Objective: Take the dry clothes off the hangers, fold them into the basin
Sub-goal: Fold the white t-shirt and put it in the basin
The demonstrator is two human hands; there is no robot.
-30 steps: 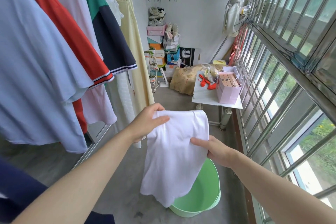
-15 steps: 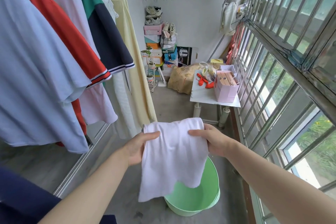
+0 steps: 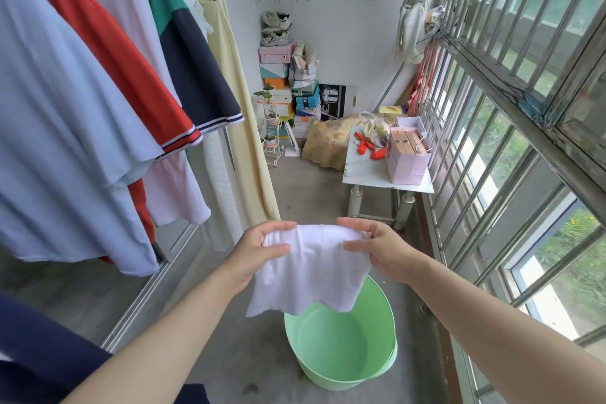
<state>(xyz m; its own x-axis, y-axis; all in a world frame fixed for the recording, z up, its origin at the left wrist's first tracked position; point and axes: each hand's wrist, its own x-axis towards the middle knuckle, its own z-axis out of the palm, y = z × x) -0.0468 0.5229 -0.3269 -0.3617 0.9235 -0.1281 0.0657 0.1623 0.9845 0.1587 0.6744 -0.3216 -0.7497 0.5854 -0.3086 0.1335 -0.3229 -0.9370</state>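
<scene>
Above the green basin (image 3: 367,331) we hold a part-folded white garment (image 3: 311,272), left hand (image 3: 259,251) and right hand (image 3: 385,251) each pinching its top edge. Nothing shows in it yet; several shirts (image 3: 82,141) hang at our left.

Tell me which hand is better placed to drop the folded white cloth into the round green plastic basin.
Probably the right hand: it pinches the folded white cloth almost directly above the round green plastic basin, while the left hand, pinching the other corner, sits beyond its left rim.

Bright, soft daylight enters through the barred window (image 3: 511,154); wide-angle edges bend.
</scene>
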